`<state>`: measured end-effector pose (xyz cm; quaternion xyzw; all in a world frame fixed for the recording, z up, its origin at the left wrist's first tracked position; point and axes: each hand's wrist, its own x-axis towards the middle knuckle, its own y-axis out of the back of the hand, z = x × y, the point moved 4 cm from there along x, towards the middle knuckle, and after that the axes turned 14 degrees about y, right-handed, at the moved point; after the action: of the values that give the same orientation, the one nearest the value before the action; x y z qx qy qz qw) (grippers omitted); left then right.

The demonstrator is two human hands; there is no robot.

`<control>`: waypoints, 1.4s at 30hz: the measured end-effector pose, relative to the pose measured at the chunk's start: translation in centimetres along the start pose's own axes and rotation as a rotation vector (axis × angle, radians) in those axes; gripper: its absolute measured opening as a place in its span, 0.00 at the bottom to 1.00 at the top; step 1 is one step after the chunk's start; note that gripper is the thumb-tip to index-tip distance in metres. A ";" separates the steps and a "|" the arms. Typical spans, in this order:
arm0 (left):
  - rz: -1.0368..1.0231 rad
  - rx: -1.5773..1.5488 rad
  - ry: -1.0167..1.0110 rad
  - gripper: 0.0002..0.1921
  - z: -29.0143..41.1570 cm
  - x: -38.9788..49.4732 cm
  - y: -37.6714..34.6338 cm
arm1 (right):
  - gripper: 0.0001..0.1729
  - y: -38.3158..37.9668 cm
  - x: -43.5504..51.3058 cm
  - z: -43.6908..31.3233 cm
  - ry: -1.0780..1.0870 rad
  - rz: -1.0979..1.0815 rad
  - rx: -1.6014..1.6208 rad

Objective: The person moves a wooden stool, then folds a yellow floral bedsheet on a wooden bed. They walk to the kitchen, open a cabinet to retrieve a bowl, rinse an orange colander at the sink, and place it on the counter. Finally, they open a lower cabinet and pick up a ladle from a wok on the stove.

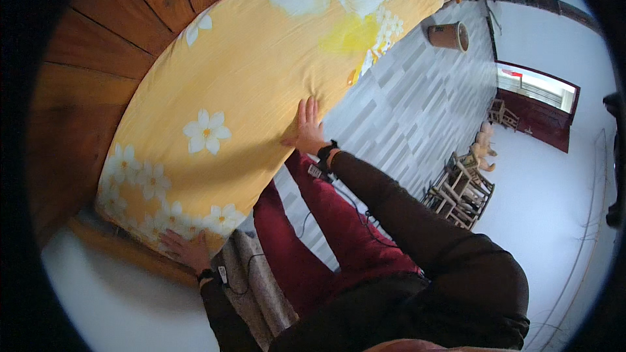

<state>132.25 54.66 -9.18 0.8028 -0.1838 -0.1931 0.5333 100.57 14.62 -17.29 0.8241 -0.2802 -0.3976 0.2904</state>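
A yellow-orange bedsheet (244, 93) with white flowers covers the bed in front of me. My left hand (188, 250) rests palm-down on its lower corner, fingers spread, over the white flower print near the wooden bed edge (142, 259). My right hand (309, 129) presses flat on the sheet along the near side, thumb apart from the fingers. Small wrinkles run in the fabric just beyond its fingertips. Neither hand holds anything. Black bands with small devices and cables sit about both wrists.
Wooden plank panelling (112, 24) borders the bed's far side. A rolled grey-brown mat or blanket (259, 269) stands beside my legs. Across the grey wood-patterned floor (391, 112) are a brown bin (447, 36), a wooden chair or rack (462, 190) and a plush toy (483, 146).
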 end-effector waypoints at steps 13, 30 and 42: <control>-0.082 -0.441 -0.202 0.51 6.4 7.3 6.7 | 0.47 11.1 8.0 5.7 0.216 0.324 -0.278; -0.459 0.053 0.233 0.50 18.1 15.5 6.4 | 0.27 12.0 0.8 37.8 -0.257 -0.116 -0.036; -0.048 -0.346 -0.777 0.35 62.2 22.5 25.8 | 0.31 20.4 8.6 22.5 0.113 0.278 0.379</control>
<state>117.80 -14.84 -9.95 0.5729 -0.3174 -0.5217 0.5467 81.96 -10.82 -18.79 0.8382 -0.4438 -0.2475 0.1978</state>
